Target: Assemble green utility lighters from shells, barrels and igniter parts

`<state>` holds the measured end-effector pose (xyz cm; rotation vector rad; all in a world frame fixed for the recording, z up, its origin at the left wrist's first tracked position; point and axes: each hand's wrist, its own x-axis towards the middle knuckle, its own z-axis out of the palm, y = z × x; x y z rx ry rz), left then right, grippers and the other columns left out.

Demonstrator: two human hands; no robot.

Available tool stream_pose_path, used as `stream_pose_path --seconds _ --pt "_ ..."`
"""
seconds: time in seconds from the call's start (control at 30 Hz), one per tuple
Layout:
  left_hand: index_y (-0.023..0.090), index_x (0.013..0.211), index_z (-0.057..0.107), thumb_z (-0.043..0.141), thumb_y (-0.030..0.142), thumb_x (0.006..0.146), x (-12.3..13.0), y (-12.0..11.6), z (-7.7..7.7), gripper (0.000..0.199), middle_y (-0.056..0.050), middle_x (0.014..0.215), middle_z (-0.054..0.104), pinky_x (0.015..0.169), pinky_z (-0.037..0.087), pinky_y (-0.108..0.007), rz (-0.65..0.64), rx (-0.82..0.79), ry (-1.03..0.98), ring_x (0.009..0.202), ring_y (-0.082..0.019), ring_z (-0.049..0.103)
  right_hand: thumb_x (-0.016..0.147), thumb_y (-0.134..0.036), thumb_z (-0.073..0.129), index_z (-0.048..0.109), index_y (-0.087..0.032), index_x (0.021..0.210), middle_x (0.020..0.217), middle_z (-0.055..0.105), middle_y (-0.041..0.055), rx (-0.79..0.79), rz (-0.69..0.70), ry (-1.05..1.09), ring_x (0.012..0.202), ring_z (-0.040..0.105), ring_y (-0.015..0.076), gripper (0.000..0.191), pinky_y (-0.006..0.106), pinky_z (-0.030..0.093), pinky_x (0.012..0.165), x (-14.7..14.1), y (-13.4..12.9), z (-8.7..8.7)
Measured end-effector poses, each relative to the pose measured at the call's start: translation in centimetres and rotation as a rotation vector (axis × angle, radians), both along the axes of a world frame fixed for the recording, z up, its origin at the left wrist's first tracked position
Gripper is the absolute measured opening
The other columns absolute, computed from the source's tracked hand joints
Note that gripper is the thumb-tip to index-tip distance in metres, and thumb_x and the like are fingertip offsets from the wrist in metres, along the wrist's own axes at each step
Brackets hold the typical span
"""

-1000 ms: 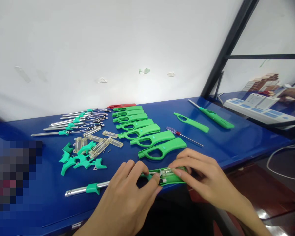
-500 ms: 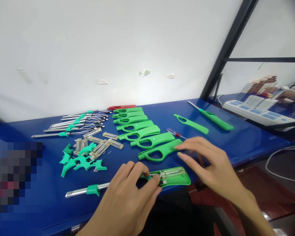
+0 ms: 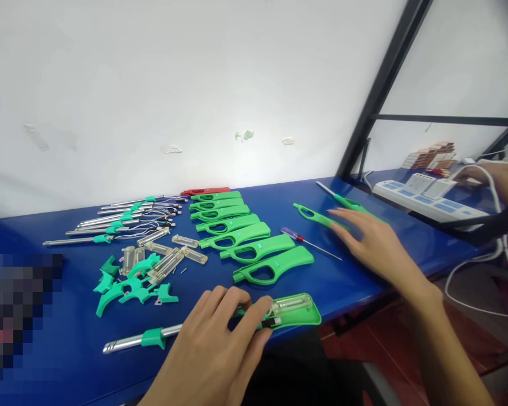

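Near the table's front edge lies an opened gas lighter, its green half shell [image 3: 315, 317] holding a clear fuel tank [image 3: 292, 304] and wires, with a metal tube [image 3: 125, 344] and teal trigger [image 3: 153, 338] to the left. My left hand [image 3: 220, 344] is closed around its middle, hiding part of it. Farther right, my right hand [image 3: 370, 242] has its thumb and fingers apart over the wide end of another green half shell [image 3: 313, 216]; whether they touch it is unclear. Behind that hand is an assembled green lighter [image 3: 351, 203], partly covered. A screwdriver [image 3: 298, 238] lies between the shells.
Several green shells [image 3: 285, 264] and a red one [image 3: 205, 192] form a row. To their left are metal tubes with wires [image 3: 122, 217], clear tanks [image 3: 165, 266] and teal triggers [image 3: 129, 287]. A power strip [image 3: 427, 200] and another person's arm [image 3: 506, 177] are at the right.
My right hand has moved from the nearest shell in the row, away to the right, over the separate half shell. My left hand keeps its hold on the opened lighter. The view has shifted slightly.
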<state>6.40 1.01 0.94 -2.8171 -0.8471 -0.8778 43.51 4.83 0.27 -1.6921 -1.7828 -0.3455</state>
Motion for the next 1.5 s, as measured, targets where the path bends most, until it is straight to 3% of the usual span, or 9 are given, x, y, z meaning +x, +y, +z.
stream_pose_path --seconds 0.23,0.47,0.57,0.67,0.73,0.87,1.03,1.23,1.5 --pt "0.023 0.146 0.054 0.051 0.024 0.111 -0.2 -0.2 -0.2 0.036 -0.009 0.119 0.069 0.093 0.060 -0.044 0.025 -0.023 -0.016 0.106 -0.027 0.069 0.104 -0.056 0.056 0.075 -0.025 0.133 0.111 0.085 0.0110 -0.084 -0.130 -0.032 0.095 0.080 0.0414 0.046 0.056 0.063 0.081 1.7 1.1 -1.1" --pt "0.026 0.135 0.062 0.052 0.010 0.105 -1.1 -0.4 1.0 0.036 -0.008 0.120 0.063 0.088 0.060 -0.031 0.068 -0.075 -0.261 0.106 -0.020 0.067 0.107 -0.061 0.050 0.068 -0.032 0.142 0.106 0.085 0.0083 0.024 -0.117 -0.047 0.088 0.082 0.0387 0.049 0.046 0.062 0.068 0.9 -1.1 0.5" --pt "0.027 0.130 0.065 0.053 0.008 0.104 -2.2 -0.4 2.0 0.034 -0.007 0.119 0.062 0.092 0.058 -0.032 0.129 -0.020 -0.306 0.105 -0.019 0.066 0.106 -0.060 0.055 0.061 -0.036 0.149 0.111 0.085 0.0053 0.044 -0.033 -0.012 0.095 0.083 0.0355 0.049 0.042 0.066 0.071 -0.7 -4.1 1.7" --pt "0.029 0.138 0.064 0.056 0.017 0.106 -3.8 -0.4 2.6 0.035 -0.006 0.130 0.061 0.100 0.057 -0.031 0.170 0.035 -0.302 0.114 -0.020 0.066 0.104 -0.055 0.063 0.066 -0.035 0.142 0.128 0.081 0.0038 -0.026 0.202 0.095 0.107 0.082 0.0314 0.043 0.034 0.070 0.070 -3.7 -7.4 2.7" --pt "0.029 0.152 0.057 0.057 0.026 0.108 -5.0 -0.3 2.7 0.044 -0.006 0.143 0.059 0.106 0.055 -0.030 0.183 0.074 -0.212 0.125 -0.022 0.064 0.105 -0.049 0.066 0.067 -0.038 0.139 0.126 0.082 -0.0010 -0.083 0.344 0.067 0.101 0.083 0.0242 0.036 0.029 0.070 0.082 -6.0 -8.9 3.1" --pt "0.032 0.161 0.048 0.054 0.038 0.111 -7.0 0.2 2.2 0.051 -0.004 0.157 0.056 0.117 0.051 -0.036 0.162 0.073 -0.021 0.139 -0.026 0.058 0.109 -0.037 0.061 0.060 -0.042 0.145 0.131 0.079 -0.0069 -0.201 0.560 0.009 0.113 0.080 0.0159 0.036 0.021 0.063 0.099 -9.6 -9.4 3.1" --pt "0.032 0.149 0.058 0.054 0.033 0.112 -7.2 0.7 1.1 0.037 -0.003 0.135 0.071 0.105 0.058 -0.037 0.073 -0.050 0.062 0.126 -0.024 0.067 0.110 -0.039 0.061 0.058 -0.042 0.147 0.134 0.077 -0.0069 -0.241 0.556 -0.020 0.117 0.077 0.0150 0.038 0.021 0.064 0.098 -10.6 -8.8 2.6" --pt "0.026 0.127 0.068 0.049 0.020 0.113 -6.2 1.1 1.4 0.025 -0.002 0.112 0.076 0.092 0.057 -0.035 -0.011 -0.089 0.004 0.100 -0.020 0.070 0.110 -0.036 0.061 0.061 -0.038 0.147 0.134 0.078 -0.0036 -0.204 0.572 -0.057 0.120 0.076 0.0195 0.037 0.029 0.064 0.102 -10.5 -8.7 2.2" --pt "0.024 0.124 0.067 0.048 0.014 0.112 -6.1 1.4 1.4 0.024 -0.001 0.109 0.077 0.087 0.056 -0.032 -0.052 -0.047 -0.007 0.095 -0.018 0.070 0.107 -0.031 0.063 0.069 -0.033 0.142 0.133 0.079 0.0015 -0.139 0.605 -0.071 0.118 0.078 0.0234 0.035 0.038 0.062 0.110 -10.4 -8.5 2.1"
